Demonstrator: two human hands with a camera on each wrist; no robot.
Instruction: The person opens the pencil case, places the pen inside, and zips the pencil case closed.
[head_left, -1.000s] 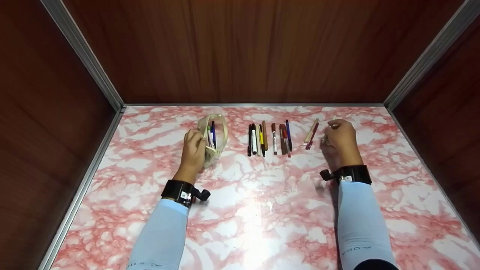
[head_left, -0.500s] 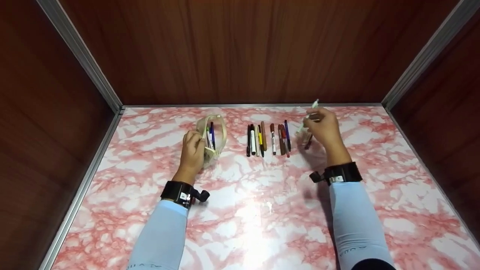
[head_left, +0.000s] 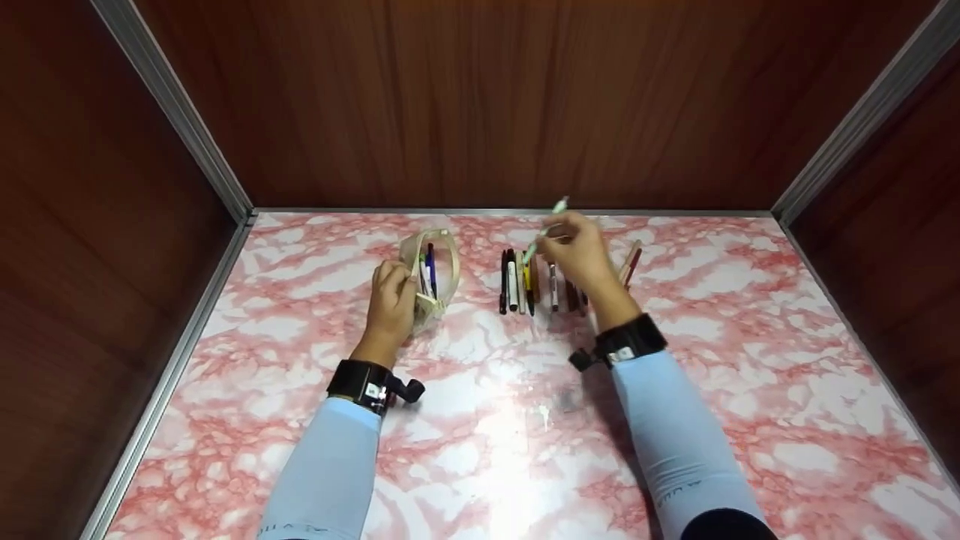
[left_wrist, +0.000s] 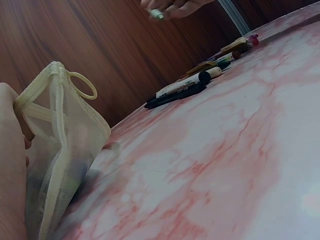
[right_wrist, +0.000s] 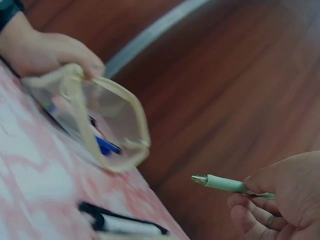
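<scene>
My left hand (head_left: 391, 298) grips the near-left edge of a cream mesh pencil pouch (head_left: 451, 262), whose mouth gapes toward the right. Inside it lie a blue pen (head_left: 432, 268) and a white-and-green one (head_left: 424, 271). In the right wrist view the pouch (right_wrist: 135, 107) shows its wide opening, with a blue pen (right_wrist: 107, 145) within. My right hand (head_left: 583, 251) pinches a pale green pen (right_wrist: 222, 183) between thumb and fingers. That hand is raised above the row of pens, and the pen slants with its tip toward the pouch.
On the pink marbled table (head_left: 480, 420) a row of pens and markers lies right of the pouch, including a white marker (head_left: 512, 281) and a yellow one (head_left: 528, 281). Farther right are a beige pen and a dark red pen (head_left: 634, 264). A wooden wall (head_left: 510, 105) rises behind.
My right hand has lifted the pale green pen off the right side of the table and carried it left, over the row. The left hand keeps its grip on the pouch.
</scene>
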